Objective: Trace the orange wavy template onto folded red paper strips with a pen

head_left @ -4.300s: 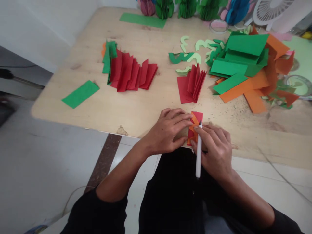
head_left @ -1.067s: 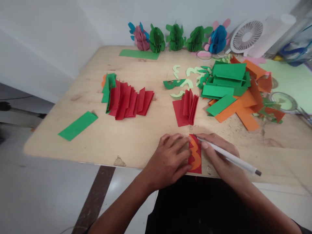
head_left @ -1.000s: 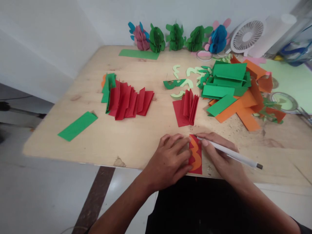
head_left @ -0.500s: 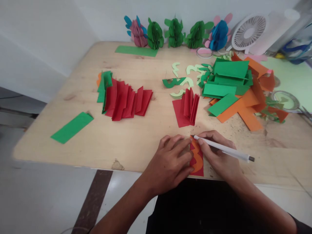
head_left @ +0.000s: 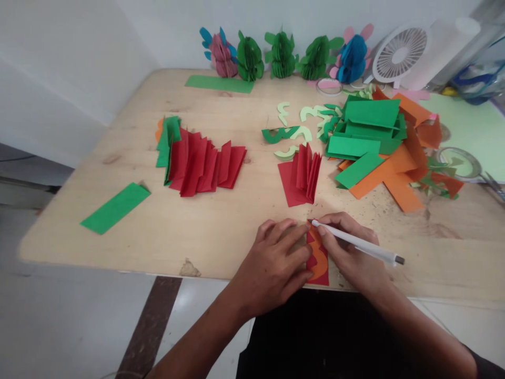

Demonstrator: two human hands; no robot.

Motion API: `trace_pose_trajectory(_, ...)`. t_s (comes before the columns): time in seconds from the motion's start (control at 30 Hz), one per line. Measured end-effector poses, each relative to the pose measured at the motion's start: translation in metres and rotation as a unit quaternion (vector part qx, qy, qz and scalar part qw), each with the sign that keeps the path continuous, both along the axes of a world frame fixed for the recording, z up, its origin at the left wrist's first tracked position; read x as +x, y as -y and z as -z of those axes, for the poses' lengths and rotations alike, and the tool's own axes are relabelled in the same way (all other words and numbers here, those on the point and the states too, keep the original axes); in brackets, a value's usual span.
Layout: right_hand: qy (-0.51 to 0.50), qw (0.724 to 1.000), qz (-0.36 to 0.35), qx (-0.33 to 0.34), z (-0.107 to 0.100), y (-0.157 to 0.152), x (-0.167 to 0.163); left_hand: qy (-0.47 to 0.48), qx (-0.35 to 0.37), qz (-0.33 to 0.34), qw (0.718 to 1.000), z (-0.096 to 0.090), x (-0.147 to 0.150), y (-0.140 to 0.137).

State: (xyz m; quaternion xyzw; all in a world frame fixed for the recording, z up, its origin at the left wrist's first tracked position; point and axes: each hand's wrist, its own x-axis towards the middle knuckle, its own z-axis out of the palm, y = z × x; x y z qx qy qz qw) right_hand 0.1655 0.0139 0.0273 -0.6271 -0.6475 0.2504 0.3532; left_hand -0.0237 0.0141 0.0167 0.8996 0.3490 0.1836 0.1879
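Note:
At the table's front edge, my left hand [head_left: 272, 266] lies with fingers spread, pressing an orange wavy-edged paper cutout [head_left: 322, 259] onto a red paper strip [head_left: 325, 281]. My fingers cover the left side of both papers. In my right hand [head_left: 357, 258] is a white pen [head_left: 363, 243], gripped near its point, which touches the top end of the cutout. The pen slants away to the lower right. Just beyond my hands stands a small bunch of folded red papers [head_left: 290, 183].
Folded red strips [head_left: 193, 163] stand at left, near a green strip [head_left: 116, 208]. On the right lie piled green papers [head_left: 371, 113] and orange papers [head_left: 402, 192], with scissors [head_left: 491, 184]. Paper figures [head_left: 282, 55] and a white fan [head_left: 400, 55] line the wall.
The pen's rear end has swung slightly to the left, while its tip stays at the top of the orange cutout. My left hand keeps its place. The view has shifted a little.

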Motion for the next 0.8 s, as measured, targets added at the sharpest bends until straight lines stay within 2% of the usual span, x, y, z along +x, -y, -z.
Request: trace_pose_trajectory(0.8,0.032,0.998,-0.028,0.04,-0.0021,0.0088,0.0039,0.003,0.0,-0.005,1.0,0.0014,0.0009,0.0001)
